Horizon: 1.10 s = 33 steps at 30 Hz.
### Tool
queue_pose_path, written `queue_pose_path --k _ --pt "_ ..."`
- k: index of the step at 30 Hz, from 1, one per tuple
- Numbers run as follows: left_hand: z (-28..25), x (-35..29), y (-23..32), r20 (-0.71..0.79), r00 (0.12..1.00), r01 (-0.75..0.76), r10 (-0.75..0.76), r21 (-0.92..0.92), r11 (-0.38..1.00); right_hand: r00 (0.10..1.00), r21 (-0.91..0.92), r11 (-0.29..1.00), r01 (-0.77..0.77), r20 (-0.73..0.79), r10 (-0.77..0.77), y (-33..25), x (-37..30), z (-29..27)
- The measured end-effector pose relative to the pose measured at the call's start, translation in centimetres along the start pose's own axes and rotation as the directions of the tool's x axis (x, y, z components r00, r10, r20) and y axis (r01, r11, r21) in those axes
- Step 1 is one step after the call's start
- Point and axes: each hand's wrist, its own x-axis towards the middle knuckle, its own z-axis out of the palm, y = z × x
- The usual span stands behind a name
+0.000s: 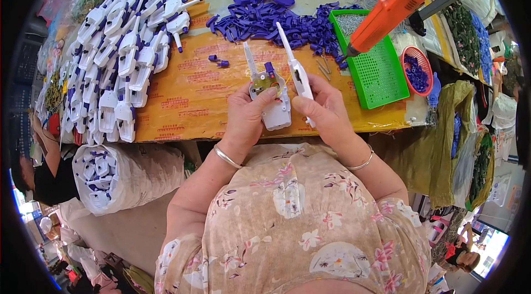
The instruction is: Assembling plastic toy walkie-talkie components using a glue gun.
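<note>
Over the table's near edge, my left hand (248, 112) is closed on a white plastic housing half (277, 115). Its inner side faces up, showing a small circuit board, thin wires and a purple piece at its top. Just to the right, my right hand (323, 106) grips the matching white housing half (299, 75), tilted on edge with its long narrow tip pointing away from me. The two halves are apart, and yellow wire shows between them. Some fingers of both hands are hidden behind the parts.
White-and-purple assembled devices (119, 53) are heaped at left. Small purple parts (265, 23) lie beyond my hands. An orange electric screwdriver (387, 6) hangs over a green screw tray (381, 73). A red basket (417, 70) stands right of it. A filled white sack (133, 175) sits below left.
</note>
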Motion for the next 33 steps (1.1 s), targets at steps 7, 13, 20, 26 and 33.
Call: queue_pose_path --k 7,13,20,26,33 --pt "0.3 0.3 -0.9 -0.051 0.992 -0.108 0.114 0.118 0.987 0.963 -0.475 0.849 0.234 -0.006 -0.268 2.0 0.4 1.3" --pt "0.2 0.5 -1.1 -0.058 0.998 0.019 -0.025 -0.092 0.996 0.909 -0.659 0.676 0.329 0.028 -0.416 1.8 0.5 2.1" --pt "-0.8 0.3 -1.0 0.100 0.995 -0.008 0.019 -0.106 0.994 0.880 -0.697 0.571 0.435 0.195 -0.432 1.2 -0.2 2.0" --pt "-0.4 -0.2 -0.8 0.105 0.993 -0.035 0.057 -0.196 0.980 0.854 -0.746 0.488 0.454 0.208 -0.476 0.9 -0.9 2.1" --pt "0.1 -0.6 -0.5 0.036 0.999 -0.007 0.016 -0.232 0.973 0.845 -0.789 0.429 0.440 0.201 -0.496 1.1 -1.1 2.1"
